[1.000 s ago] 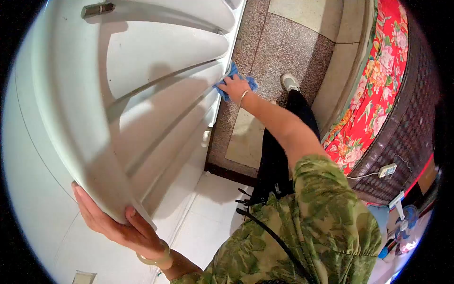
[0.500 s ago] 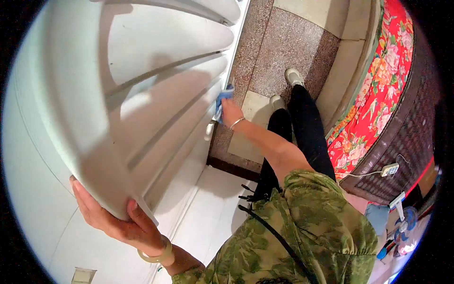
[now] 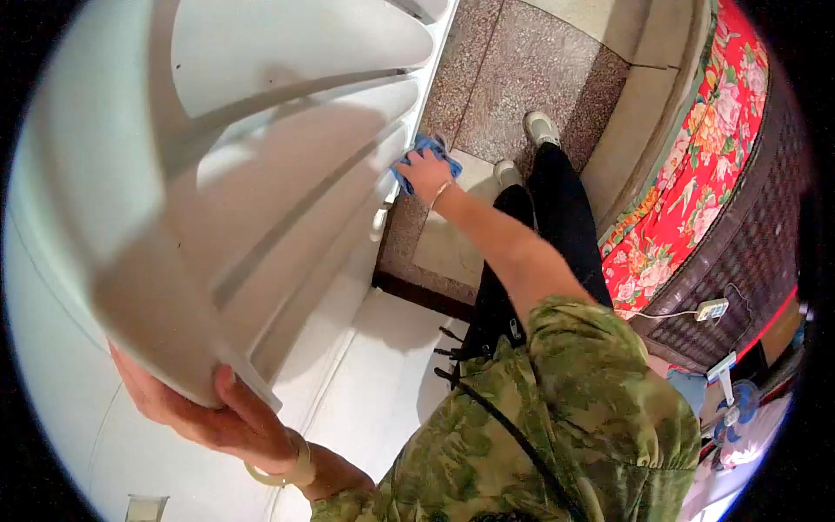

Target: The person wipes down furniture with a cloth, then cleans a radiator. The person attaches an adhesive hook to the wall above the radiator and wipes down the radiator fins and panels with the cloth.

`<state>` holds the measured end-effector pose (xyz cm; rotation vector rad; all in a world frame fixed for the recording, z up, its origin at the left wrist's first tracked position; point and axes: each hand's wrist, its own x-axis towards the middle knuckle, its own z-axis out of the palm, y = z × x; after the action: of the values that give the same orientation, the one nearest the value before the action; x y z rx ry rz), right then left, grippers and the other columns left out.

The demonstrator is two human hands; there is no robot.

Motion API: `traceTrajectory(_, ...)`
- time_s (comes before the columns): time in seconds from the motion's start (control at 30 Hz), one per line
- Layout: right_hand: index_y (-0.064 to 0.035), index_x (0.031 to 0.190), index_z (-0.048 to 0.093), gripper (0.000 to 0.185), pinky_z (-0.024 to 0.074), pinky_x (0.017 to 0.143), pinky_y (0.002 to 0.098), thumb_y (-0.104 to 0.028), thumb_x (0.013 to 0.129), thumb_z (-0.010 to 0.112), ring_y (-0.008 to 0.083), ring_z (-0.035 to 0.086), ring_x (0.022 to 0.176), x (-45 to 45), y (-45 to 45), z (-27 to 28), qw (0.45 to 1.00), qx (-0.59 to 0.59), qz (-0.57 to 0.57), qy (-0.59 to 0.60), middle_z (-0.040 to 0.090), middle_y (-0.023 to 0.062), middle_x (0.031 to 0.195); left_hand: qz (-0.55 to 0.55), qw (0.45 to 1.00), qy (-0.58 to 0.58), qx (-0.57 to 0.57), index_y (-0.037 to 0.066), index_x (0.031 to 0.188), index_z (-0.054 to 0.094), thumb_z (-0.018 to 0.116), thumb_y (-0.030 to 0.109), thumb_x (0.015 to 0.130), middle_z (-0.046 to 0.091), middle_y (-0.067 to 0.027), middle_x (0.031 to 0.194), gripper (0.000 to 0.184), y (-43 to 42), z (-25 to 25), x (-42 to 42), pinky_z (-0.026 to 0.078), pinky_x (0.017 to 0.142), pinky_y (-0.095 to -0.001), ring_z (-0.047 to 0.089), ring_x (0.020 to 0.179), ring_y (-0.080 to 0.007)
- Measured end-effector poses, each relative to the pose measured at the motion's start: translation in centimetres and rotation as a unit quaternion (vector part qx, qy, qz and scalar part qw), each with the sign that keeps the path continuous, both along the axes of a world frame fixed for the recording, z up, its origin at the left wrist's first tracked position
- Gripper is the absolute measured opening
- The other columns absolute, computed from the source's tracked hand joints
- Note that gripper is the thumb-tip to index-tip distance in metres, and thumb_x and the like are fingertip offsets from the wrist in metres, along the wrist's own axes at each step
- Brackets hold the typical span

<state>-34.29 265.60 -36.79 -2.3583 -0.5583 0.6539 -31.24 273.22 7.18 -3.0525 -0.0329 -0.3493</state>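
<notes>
A tall white slatted panel (image 3: 300, 48) fills the left side of the view, its several broad slats curved by the lens; its exact kind is unclear. My left hand (image 3: 204, 416), with a pale bangle at the wrist, grips the panel's near corner, thumb on one face and fingers round the other. At the far edge of the slats, my right hand (image 3: 426, 177) presses a crumpled blue cloth (image 3: 445, 157) against the white surface. Part of the cloth is hidden beneath the fingers.
Speckled and cream floor tiles (image 3: 522, 78) lie under my shoes (image 3: 541, 129). At right, a red floral cloth (image 3: 696, 165) borders a dark woven mat (image 3: 739, 252), on which a small white corded box (image 3: 711, 310) rests. A blue fan (image 3: 739, 404) stands lower right.
My right hand has turned palm-down over the blue cloth, and more of the cloth shows spread out. The panel's near corner and my left hand have shifted slightly left and down.
</notes>
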Motion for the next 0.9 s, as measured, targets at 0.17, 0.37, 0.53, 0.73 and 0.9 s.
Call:
traceTrajectory(0.17, -0.0258, 0.132, 0.047, 0.050, 0.0533, 0.079, 0.0457, -0.010, 0.085, 0.052, 0.0331, 0.054, 0.103, -9.6, 3.2, -0.6, 0.985, -0.026, -0.102, 0.136, 0.053, 0.0090, 0.112, -0.016, 0.997, 0.018, 0.071, -0.001, 0.139, 0.039, 0.051, 0.039, 0.096, 0.041, -0.0185, 0.140, 0.060, 0.4, 0.7, 0.1, 0.028, 0.108, -0.0440, 0.039, 0.129, -0.0303)
traceTrajectory(0.37, -0.0316, 0.132, 0.048, 0.047, 0.0539, 0.078, 0.0449, -0.017, 0.087, 0.053, 0.0322, 0.055, 0.105, -7.0, 4.2, 0.9, 0.996, 0.070, 0.044, 0.041, 0.056, 0.0086, 0.111, 0.002, 1.000, 0.028, -0.001, -0.001, 0.139, 0.039, 0.052, 0.039, 0.095, 0.041, -0.0181, 0.140, 0.061, -0.3, 0.7, 0.0, 0.028, 0.107, -0.0436, 0.039, 0.129, -0.0303)
traceTrajectory(0.53, -0.0358, 0.131, 0.050, 0.050, 0.0526, 0.082, 0.0441, -0.014, 0.086, 0.056, 0.0322, 0.054, 0.107, -4.1, 2.1, -0.5, 0.989, -0.001, 0.122, 0.080, 0.057, 0.0106, 0.108, 0.038, 0.998, 0.039, 0.022, -0.001, 0.140, 0.038, 0.052, 0.042, 0.094, 0.040, -0.0181, 0.141, 0.064, 0.1, 0.9, -0.3, 0.029, 0.108, -0.0432, 0.039, 0.129, -0.0311)
traceTrajectory(0.73, -0.0222, 0.135, 0.046, 0.053, 0.0493, 0.090, 0.0435, -0.012, 0.084, 0.057, 0.0392, 0.058, 0.106, -1.7, -6.6, -2.4, 0.920, -0.087, -0.251, 0.287, 0.057, 0.0188, 0.116, 0.009, 1.000, -0.012, -0.001, -0.001, 0.141, 0.037, 0.051, 0.046, 0.095, 0.039, -0.0183, 0.143, 0.067, -0.2, 0.3, 0.1, 0.028, 0.109, -0.0444, 0.037, 0.132, -0.0321)
traceTrajectory(0.9, -0.0112, 0.129, 0.050, 0.049, 0.0471, 0.092, 0.0429, -0.006, 0.081, 0.053, 0.0372, 0.057, 0.104, 12.7, -11.5, -1.2, 0.913, 0.171, -0.359, -0.091, 0.060, 0.0186, 0.111, -0.009, 0.994, 0.026, 0.110, 0.000, 0.141, 0.038, 0.049, 0.048, 0.095, 0.038, -0.0190, 0.145, 0.067, 0.0, 0.9, 0.4, 0.027, 0.110, -0.0458, 0.036, 0.134, -0.0343)
